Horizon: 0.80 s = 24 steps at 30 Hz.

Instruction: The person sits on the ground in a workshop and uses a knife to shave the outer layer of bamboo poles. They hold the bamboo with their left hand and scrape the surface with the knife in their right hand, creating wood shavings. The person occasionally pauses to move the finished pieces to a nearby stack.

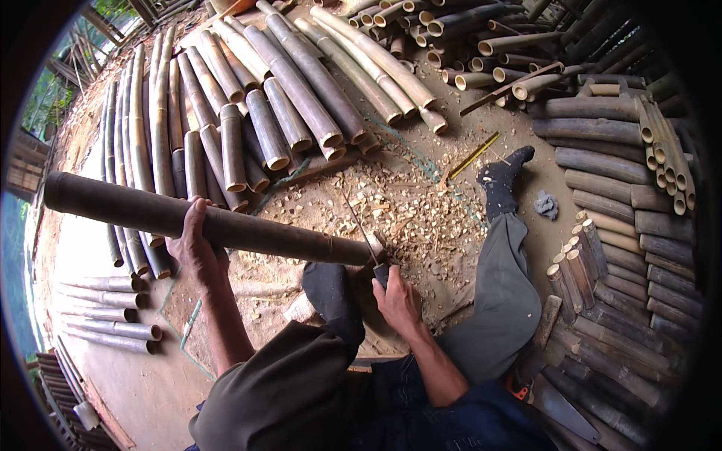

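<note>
A long dark bamboo pole (271, 232) slants across the view, its near end lower on the right. Around its middle, my left hand (194, 246) is closed, thumb over the top. My right hand (401, 304) grips a knife (381, 275) by its dark handle. The narrow blade points up and away, crossing in front of the pole's pale cut end; whether the edge touches it I cannot tell. Just below that end is my dark-socked foot (331, 295). Pale wood chips (398, 199) lie scattered on the ground beyond.
Bamboo lengths (293, 83) lie in rows at the far left. More are stacked along the right (602, 158). A yellow measuring stick (474, 155) and a crumpled grey cloth (546, 205) lie near my other foot (502, 180). A saw (562, 410) rests at lower right.
</note>
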### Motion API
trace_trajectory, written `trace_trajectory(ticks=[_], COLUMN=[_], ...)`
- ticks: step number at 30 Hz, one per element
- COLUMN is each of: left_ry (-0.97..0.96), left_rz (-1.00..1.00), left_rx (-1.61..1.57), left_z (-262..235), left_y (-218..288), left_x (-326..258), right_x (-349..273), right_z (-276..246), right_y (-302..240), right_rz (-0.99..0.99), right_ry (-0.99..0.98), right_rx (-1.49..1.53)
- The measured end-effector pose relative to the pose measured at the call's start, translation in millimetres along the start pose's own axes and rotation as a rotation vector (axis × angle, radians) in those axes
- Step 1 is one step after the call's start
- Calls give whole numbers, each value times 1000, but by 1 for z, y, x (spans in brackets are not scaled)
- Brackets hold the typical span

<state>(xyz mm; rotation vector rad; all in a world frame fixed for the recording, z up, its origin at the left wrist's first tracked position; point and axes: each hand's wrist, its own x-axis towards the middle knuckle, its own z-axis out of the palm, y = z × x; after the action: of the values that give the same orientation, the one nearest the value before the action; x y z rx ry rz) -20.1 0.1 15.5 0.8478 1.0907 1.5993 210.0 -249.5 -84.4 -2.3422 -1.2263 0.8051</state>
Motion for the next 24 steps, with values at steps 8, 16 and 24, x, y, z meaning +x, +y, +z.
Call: trace_trajectory(ticks=[8, 16, 24], left_ry=[-29, -17, -319], left_rz=[8, -7, -32], left_rx=[5, -3, -173], left_z=[2, 0, -3], left_y=[3, 1, -1], left_x=[0, 4, 12], right_x=[-21, -11, 6], right_z=[-31, -39, 14], right_y=[-33, -42, 19], right_rz=[-348, -102, 9], right_ry=[374, 103, 3], right_rx=[418, 268, -40])
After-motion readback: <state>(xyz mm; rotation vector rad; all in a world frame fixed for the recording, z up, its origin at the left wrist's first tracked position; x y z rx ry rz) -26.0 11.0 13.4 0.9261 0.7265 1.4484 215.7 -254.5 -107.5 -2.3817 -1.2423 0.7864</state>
